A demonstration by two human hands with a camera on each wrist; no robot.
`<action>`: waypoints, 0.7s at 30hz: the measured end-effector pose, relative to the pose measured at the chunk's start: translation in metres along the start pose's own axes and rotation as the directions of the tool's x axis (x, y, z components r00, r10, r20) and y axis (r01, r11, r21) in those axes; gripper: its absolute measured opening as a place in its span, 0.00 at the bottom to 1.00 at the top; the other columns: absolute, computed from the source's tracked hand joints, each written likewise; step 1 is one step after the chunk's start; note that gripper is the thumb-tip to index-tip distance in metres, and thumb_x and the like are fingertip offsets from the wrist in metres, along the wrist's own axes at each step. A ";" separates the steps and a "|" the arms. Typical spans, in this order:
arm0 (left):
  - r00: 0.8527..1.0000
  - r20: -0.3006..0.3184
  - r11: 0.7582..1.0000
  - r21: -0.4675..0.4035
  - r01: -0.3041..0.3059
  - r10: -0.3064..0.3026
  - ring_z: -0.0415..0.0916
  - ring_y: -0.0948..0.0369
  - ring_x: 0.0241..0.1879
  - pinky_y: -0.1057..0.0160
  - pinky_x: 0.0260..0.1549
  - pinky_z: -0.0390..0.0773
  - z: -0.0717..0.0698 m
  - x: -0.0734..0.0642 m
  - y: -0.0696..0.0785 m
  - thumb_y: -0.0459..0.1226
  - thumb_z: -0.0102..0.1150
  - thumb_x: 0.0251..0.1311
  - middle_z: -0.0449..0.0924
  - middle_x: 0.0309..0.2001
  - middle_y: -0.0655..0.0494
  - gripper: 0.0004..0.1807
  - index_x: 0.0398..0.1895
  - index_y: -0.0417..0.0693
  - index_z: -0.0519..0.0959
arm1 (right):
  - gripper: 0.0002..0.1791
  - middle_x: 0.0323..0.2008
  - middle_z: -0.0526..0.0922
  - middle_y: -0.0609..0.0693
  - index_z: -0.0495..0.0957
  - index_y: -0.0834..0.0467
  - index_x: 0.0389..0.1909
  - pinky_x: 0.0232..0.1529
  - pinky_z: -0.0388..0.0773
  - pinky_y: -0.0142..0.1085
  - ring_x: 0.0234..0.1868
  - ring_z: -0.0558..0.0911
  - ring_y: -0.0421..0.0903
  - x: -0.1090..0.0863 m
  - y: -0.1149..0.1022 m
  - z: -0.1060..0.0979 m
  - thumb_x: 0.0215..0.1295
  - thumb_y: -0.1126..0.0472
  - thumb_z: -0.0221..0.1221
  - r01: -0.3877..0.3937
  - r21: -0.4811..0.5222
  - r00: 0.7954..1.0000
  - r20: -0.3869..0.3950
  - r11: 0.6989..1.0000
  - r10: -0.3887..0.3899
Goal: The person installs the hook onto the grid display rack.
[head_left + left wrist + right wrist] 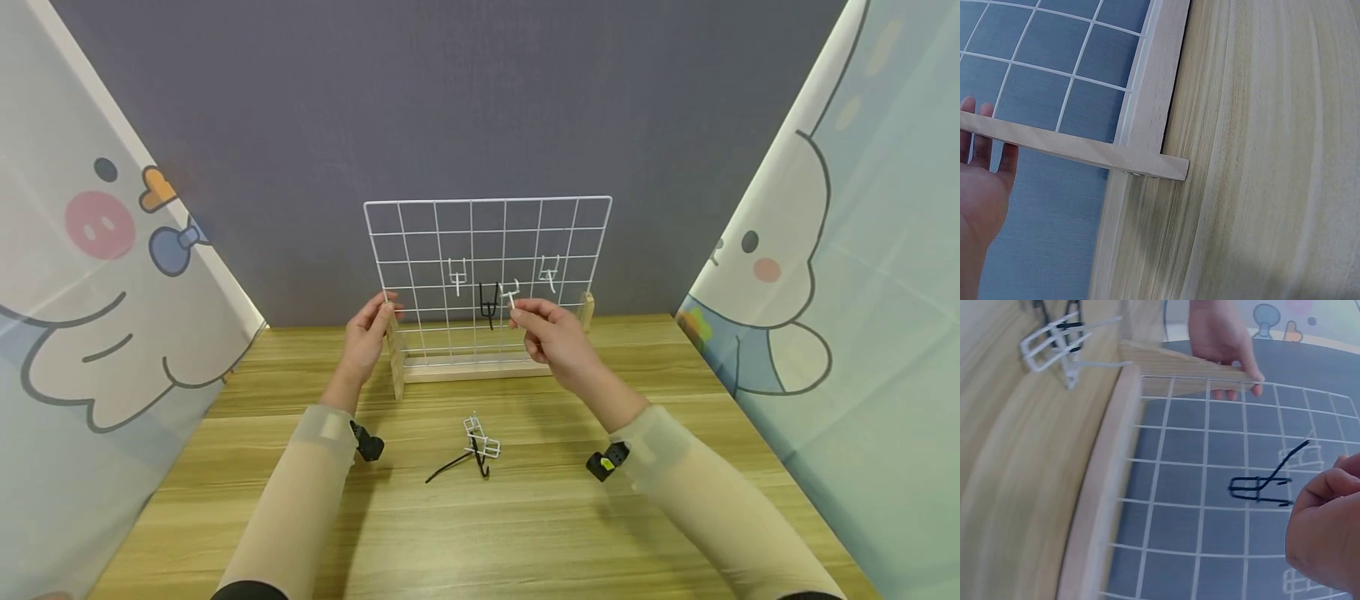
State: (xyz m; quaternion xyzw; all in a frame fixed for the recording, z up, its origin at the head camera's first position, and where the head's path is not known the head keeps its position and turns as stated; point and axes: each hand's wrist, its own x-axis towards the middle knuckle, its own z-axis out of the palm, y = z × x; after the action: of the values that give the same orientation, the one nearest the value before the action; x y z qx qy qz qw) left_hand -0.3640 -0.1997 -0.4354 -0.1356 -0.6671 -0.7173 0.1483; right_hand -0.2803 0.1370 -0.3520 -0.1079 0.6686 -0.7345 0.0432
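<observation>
A white wire grid panel (471, 200) stands upright in a wooden base (480, 369). My left hand (363, 337) grips the wooden side post (1066, 143) at the panel's left edge, fingertips reaching behind it. Between thumb and fingers, my right hand (558, 337) pinches a white wire hook (509, 292) in front of the grid; whether the hook touches the wires I cannot tell. Just left of it, a black hook (488, 309) hangs on the grid. Two white hooks hang higher up, one at left (457, 277) and one at right (549, 273). The right wrist view hides the held hook behind my hand.
Loose white hooks (491, 447) and a black hook (448, 467) lie in a tangle on the wooden table (540, 533), in front of the base. A dark grey wall (487, 100) rises behind the grid. Cartoon-printed curtains hang on both sides.
</observation>
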 end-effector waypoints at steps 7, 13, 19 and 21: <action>1.000 0.000 1.000 0.002 0.001 -0.001 0.86 0.64 0.53 0.68 0.52 0.79 -0.001 0.000 -0.001 0.42 0.54 0.86 0.90 0.51 0.63 0.15 0.66 0.49 0.82 | 0.17 0.43 0.86 0.48 0.78 0.62 0.66 0.22 0.63 0.27 0.20 0.70 0.35 0.007 -0.020 0.013 0.84 0.61 0.59 0.033 0.007 0.998 -0.046 0.999 -0.033; 1.000 -0.004 1.000 0.002 0.003 -0.003 0.86 0.57 0.56 0.68 0.52 0.80 -0.002 0.000 -0.003 0.42 0.55 0.86 0.90 0.52 0.59 0.13 0.64 0.55 0.84 | 0.21 0.46 0.85 0.50 0.75 0.62 0.72 0.22 0.66 0.27 0.20 0.71 0.35 0.013 -0.028 0.015 0.85 0.60 0.58 0.035 -0.020 0.997 -0.073 0.999 -0.037; 1.000 -0.002 1.000 0.005 -0.004 0.004 0.86 0.56 0.56 0.68 0.52 0.80 -0.002 0.000 -0.002 0.43 0.55 0.86 0.89 0.53 0.54 0.14 0.65 0.52 0.83 | 0.15 0.45 0.87 0.50 0.80 0.56 0.65 0.21 0.66 0.26 0.20 0.72 0.35 0.019 -0.035 0.015 0.83 0.59 0.61 0.031 -0.006 0.993 -0.116 1.000 -0.031; 1.000 -0.003 1.000 -0.003 -0.006 0.006 0.86 0.55 0.56 0.68 0.52 0.80 -0.001 0.000 -0.002 0.42 0.55 0.86 0.90 0.54 0.52 0.16 0.66 0.48 0.83 | 0.15 0.44 0.87 0.49 0.80 0.55 0.64 0.21 0.66 0.26 0.20 0.72 0.35 0.021 -0.037 0.015 0.83 0.59 0.61 0.036 -0.006 0.991 -0.127 0.999 -0.037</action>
State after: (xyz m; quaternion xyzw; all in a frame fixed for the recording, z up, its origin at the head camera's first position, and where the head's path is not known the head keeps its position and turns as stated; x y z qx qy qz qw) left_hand -0.3649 -0.2010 -0.4374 -0.1367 -0.6655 -0.7180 0.1515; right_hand -0.2948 0.1221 -0.3121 -0.0733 0.6691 -0.7394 -0.0129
